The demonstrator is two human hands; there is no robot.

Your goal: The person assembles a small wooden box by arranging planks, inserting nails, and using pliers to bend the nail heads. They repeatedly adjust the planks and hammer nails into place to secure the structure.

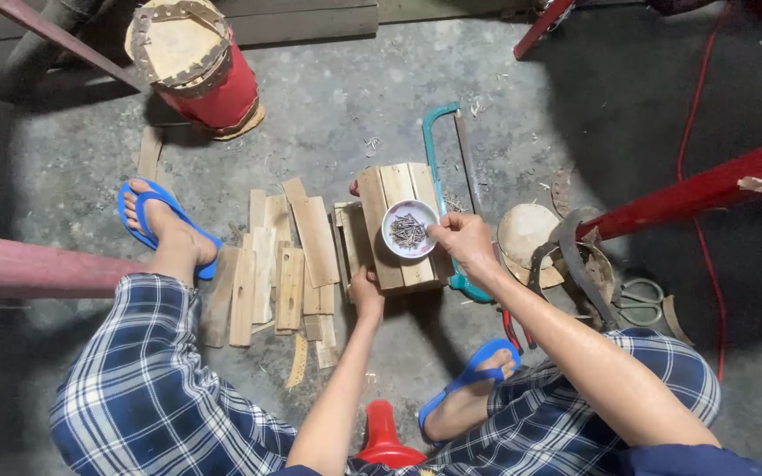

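A small wooden box made of slats stands on the concrete floor between my feet. On top of it rests a white bowl holding several nails. My right hand is at the bowl's right rim, fingers pinched together there. My left hand rests against the box's near left edge, steadying it. Whether the right fingers hold a nail is too small to tell.
Several loose wood slats lie left of the box. A teal hacksaw lies to its right, with pliers, scissors and round wood pieces. A red drum stands far left; a red pole crosses right.
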